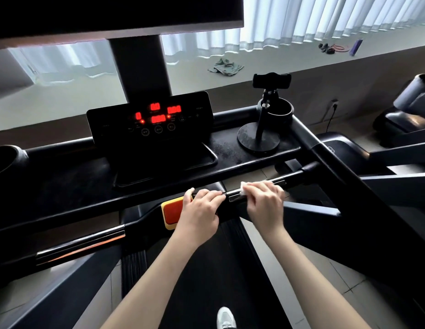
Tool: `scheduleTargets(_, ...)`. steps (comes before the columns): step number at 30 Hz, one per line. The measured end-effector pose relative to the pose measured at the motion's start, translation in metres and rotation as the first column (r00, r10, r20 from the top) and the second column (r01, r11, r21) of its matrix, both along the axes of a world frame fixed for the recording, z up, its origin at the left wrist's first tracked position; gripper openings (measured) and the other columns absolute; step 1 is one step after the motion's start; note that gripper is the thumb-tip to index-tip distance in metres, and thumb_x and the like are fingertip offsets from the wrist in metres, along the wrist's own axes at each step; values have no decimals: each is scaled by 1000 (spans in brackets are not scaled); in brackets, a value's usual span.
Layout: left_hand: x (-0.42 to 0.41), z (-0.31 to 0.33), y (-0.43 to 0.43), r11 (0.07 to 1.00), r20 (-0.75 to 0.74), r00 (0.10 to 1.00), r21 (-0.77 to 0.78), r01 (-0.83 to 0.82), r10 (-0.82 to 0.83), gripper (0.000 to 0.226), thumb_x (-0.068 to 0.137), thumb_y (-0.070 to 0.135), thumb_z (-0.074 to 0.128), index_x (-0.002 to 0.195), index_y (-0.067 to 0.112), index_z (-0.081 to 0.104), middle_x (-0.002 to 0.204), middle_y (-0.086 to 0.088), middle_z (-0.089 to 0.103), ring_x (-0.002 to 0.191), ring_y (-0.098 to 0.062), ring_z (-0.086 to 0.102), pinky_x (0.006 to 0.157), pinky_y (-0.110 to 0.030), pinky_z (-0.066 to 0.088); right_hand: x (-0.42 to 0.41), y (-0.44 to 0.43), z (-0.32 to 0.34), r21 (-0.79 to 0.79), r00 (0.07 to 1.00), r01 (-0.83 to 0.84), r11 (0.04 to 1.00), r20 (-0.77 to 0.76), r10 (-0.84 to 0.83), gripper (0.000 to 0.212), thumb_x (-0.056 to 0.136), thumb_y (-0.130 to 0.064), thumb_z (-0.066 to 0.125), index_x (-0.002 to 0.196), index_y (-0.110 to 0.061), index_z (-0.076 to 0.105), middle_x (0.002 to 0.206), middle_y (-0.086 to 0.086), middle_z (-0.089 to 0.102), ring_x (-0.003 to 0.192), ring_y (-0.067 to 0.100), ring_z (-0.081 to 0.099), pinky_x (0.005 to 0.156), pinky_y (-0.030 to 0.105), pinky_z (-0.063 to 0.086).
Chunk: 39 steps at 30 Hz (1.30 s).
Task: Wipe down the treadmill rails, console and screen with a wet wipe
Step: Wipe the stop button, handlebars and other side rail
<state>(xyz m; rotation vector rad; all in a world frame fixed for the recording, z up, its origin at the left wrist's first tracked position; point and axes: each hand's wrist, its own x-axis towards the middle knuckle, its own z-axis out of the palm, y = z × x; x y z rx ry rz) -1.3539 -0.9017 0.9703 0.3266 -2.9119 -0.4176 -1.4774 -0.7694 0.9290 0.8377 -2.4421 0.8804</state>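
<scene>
The right hand (266, 205) is curled over the front handlebar (254, 189) of the treadmill, fingers pressed down together on a white wet wipe (244, 187) that lies bunched against the shiny metal section of the bar; only a corner of the wipe shows past the fingertips. The left hand (200, 212) is just beside it on the same bar, fingers closed around the black part, thumb tip up near the orange and yellow stop button (171, 213). The two hands are near each other but apart.

Beyond the bar lies the black console tray (225, 150), with the control panel (149, 117) standing tilted on it and showing red digits. To the right on the tray stands a phone holder (266, 110) on a round base, in front of a cup holder (281, 112). A large dark screen (111, 13) hangs above on a post. A white shoe (225, 318) rests on the belt (206, 281) below.
</scene>
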Motion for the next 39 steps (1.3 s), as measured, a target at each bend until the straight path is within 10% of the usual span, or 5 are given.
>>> scheduleTargets(7,-7,-10,5,996,-126,988,-15,-88,85,32,73,14,72,104,18,72,107,5,70,105,-21,63,103,-53,35,-25,20,5,-29,980,198,980,9,-198,19,70,-4,66,75,-21,73,81,-6,72,84,28,64,84,35,26)
scheduleTargets(11,-14,-10,10,993,-147,983,-9,-117,115,24,70,18,79,93,18,72,94,6,69,97,-22,65,99,-50,39,-2,11,1,35,999,1,999,-47,0,18,70,-8,64,74,-24,72,89,-12,72,85,20,64,84,34,30)
scheduleTargets(26,-33,-5,18,970,-71,974,-95,-223,217,27,70,32,84,83,17,66,83,4,64,86,-20,62,102,-48,37,-19,26,2,-118,968,232,966,124,-217,22,68,6,78,72,-15,73,78,3,66,70,32,63,71,36,40)
scheduleTargets(39,-42,-1,29,948,18,957,-147,-284,290,21,86,32,69,102,19,64,106,4,59,110,-19,54,111,-44,21,-41,35,3,56,998,-4,998,-60,8,20,72,-5,69,77,-25,68,76,-11,68,82,20,62,78,31,26)
